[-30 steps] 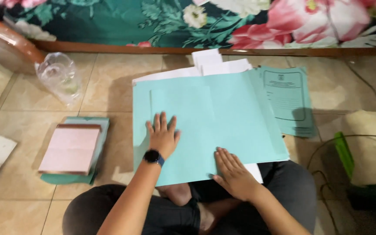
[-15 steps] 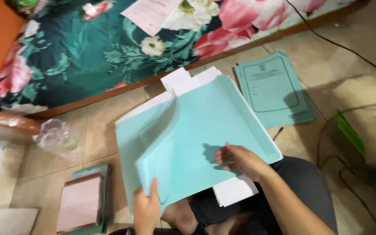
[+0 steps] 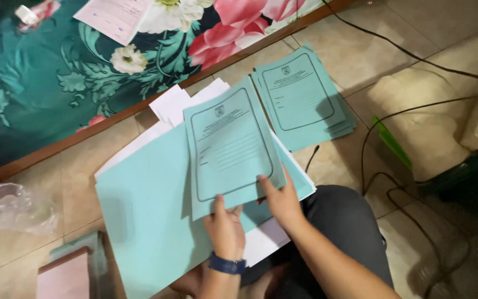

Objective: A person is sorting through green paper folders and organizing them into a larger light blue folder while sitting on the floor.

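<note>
Overhead, the largest item is the floral bedcover (image 3: 56, 83), dark green with pink and white blooms, filling the upper left; a wooden edge borders it where it meets the tiled floor (image 3: 449, 22). One pale printed sheet (image 3: 114, 16) lies on that cover near the top.

Next in size is the large plain teal sheet (image 3: 145, 216), spread flat on the tiles in front of my knees, with white papers (image 3: 172, 102) showing from under its far edge and again near my lap.

Above that sheet I hold the folded teal cover (image 3: 230, 149), printed side up with a black frame and lines of text. My left hand (image 3: 225, 230) grips its near edge, thumb on top and fingers beneath; a dark wristband sits at that wrist. My right hand (image 3: 280, 199) clasps the near right corner of the same cover, fingers curled around the edge.

To the right, a stack of matching teal covers (image 3: 302, 97) lies on the floor, just beside the held one. Black cables (image 3: 410, 52) cross the tiles at right. A crumpled clear plastic bag (image 3: 12, 207) lies at far left, and a pink pad (image 3: 65, 279) lies at lower left.
</note>
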